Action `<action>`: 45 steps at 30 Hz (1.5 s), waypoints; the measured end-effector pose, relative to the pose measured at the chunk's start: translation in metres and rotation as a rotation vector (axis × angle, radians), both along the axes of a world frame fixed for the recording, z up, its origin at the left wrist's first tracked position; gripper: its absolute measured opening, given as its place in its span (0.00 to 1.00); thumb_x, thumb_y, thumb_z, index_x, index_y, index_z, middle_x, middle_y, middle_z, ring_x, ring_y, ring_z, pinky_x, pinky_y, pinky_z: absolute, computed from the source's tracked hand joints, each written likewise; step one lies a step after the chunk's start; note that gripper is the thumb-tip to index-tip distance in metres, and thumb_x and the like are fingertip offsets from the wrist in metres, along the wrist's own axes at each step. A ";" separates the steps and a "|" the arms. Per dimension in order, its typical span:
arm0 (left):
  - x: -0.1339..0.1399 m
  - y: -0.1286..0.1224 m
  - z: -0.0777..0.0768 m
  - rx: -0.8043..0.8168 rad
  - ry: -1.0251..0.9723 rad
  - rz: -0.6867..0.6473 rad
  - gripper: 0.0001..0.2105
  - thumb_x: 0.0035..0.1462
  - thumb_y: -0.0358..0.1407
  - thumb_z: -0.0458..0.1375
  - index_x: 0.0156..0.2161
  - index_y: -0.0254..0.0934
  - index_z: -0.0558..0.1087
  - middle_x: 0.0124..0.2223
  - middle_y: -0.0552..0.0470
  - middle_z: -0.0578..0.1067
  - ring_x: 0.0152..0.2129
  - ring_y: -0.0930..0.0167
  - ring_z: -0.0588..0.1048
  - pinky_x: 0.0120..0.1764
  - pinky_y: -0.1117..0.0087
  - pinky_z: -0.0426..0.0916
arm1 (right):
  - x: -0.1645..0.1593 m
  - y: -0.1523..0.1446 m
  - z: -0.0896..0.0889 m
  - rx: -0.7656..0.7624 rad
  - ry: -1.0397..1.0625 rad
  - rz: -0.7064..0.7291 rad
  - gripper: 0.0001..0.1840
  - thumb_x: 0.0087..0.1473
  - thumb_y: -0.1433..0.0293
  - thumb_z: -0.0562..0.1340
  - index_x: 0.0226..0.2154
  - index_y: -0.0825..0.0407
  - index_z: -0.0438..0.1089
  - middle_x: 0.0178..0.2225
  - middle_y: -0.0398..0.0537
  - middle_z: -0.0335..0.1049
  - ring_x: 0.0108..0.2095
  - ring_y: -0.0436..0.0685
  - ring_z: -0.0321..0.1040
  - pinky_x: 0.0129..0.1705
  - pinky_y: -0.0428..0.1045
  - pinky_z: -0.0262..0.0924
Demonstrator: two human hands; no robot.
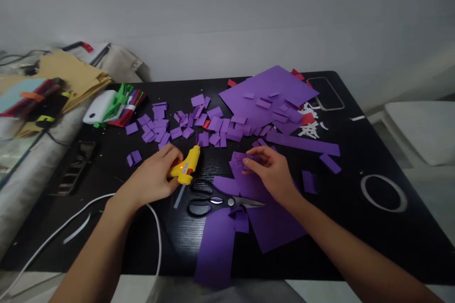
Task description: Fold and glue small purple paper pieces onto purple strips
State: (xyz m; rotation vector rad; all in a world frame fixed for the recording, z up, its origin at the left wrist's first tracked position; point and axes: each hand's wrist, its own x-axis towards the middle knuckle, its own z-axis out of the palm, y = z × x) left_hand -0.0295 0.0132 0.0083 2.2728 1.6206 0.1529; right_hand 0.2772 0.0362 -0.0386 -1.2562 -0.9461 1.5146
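My left hand [154, 173] is closed around the handle of a yellow hot glue gun [188, 164], whose nozzle points away from me. A clear glue stick [179, 196] juts from its rear. My right hand [272, 170] pinches near the top corner of a large purple sheet [273, 222]; fingers hide much of what is between them, which looks like a small purple paper piece [253, 156]. Black-handled scissors [227, 201] lie across purple paper between my hands, blades toward the right. Many small folded purple pieces [156, 128] are scattered beyond the glue gun.
Another purple sheet [270, 90] with folded pieces lies at the back right, beside white paper scraps [310, 128] and a purple strip [304, 143]. A tape ring [384, 192] is at the right. The white cord [88, 203] loops at the left. Green and red strips [124, 104] lie farther back.
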 end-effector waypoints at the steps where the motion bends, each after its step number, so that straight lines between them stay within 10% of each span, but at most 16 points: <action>1: -0.001 0.001 -0.001 -0.014 0.021 0.008 0.12 0.50 0.31 0.58 0.42 0.39 0.68 0.44 0.47 0.71 0.35 0.63 0.74 0.39 0.61 0.71 | 0.000 0.000 0.000 0.003 0.001 0.000 0.20 0.38 0.60 0.80 0.32 0.51 0.77 0.31 0.44 0.75 0.30 0.54 0.74 0.33 0.54 0.82; 8: -0.014 0.004 0.000 -0.080 -0.046 0.042 0.17 0.48 0.31 0.58 0.46 0.38 0.72 0.50 0.44 0.74 0.44 0.59 0.76 0.47 0.60 0.73 | 0.002 0.000 -0.001 0.015 -0.015 0.016 0.19 0.41 0.61 0.79 0.33 0.51 0.77 0.32 0.44 0.75 0.30 0.54 0.74 0.35 0.55 0.82; 14: -0.034 0.024 -0.004 0.196 0.181 0.474 0.13 0.64 0.44 0.54 0.44 0.37 0.74 0.45 0.37 0.79 0.41 0.53 0.79 0.44 0.55 0.72 | 0.001 0.000 -0.004 0.014 -0.007 0.015 0.19 0.41 0.61 0.79 0.34 0.51 0.77 0.33 0.44 0.75 0.33 0.55 0.75 0.36 0.54 0.82; 24: -0.044 0.049 -0.013 0.156 0.080 0.620 0.15 0.61 0.47 0.62 0.42 0.36 0.74 0.39 0.43 0.82 0.34 0.59 0.81 0.33 0.64 0.70 | -0.002 -0.001 -0.003 0.013 0.017 0.072 0.19 0.41 0.62 0.78 0.35 0.51 0.77 0.30 0.43 0.76 0.30 0.56 0.77 0.37 0.55 0.82; 30: -0.053 0.033 0.017 0.232 -0.015 0.598 0.14 0.57 0.49 0.65 0.35 0.39 0.76 0.26 0.57 0.76 0.24 0.68 0.76 0.26 0.69 0.64 | -0.007 -0.002 -0.001 0.025 0.038 0.078 0.15 0.42 0.65 0.76 0.35 0.49 0.77 0.31 0.42 0.77 0.32 0.57 0.79 0.39 0.55 0.82; 35: -0.011 0.012 0.031 0.196 -0.572 0.425 0.21 0.57 0.48 0.68 0.53 0.47 0.72 0.32 0.58 0.75 0.28 0.70 0.77 0.28 0.68 0.71 | -0.007 -0.004 0.000 0.008 0.046 0.107 0.15 0.44 0.65 0.75 0.36 0.48 0.76 0.31 0.40 0.78 0.30 0.56 0.80 0.40 0.55 0.81; 45: 0.075 -0.010 0.004 -0.078 -0.815 0.172 0.18 0.55 0.36 0.73 0.51 0.41 0.80 0.29 0.59 0.73 0.25 0.75 0.73 0.31 0.74 0.72 | -0.010 -0.007 0.005 -0.030 0.087 0.159 0.15 0.43 0.66 0.76 0.34 0.49 0.76 0.30 0.40 0.80 0.32 0.56 0.81 0.40 0.54 0.82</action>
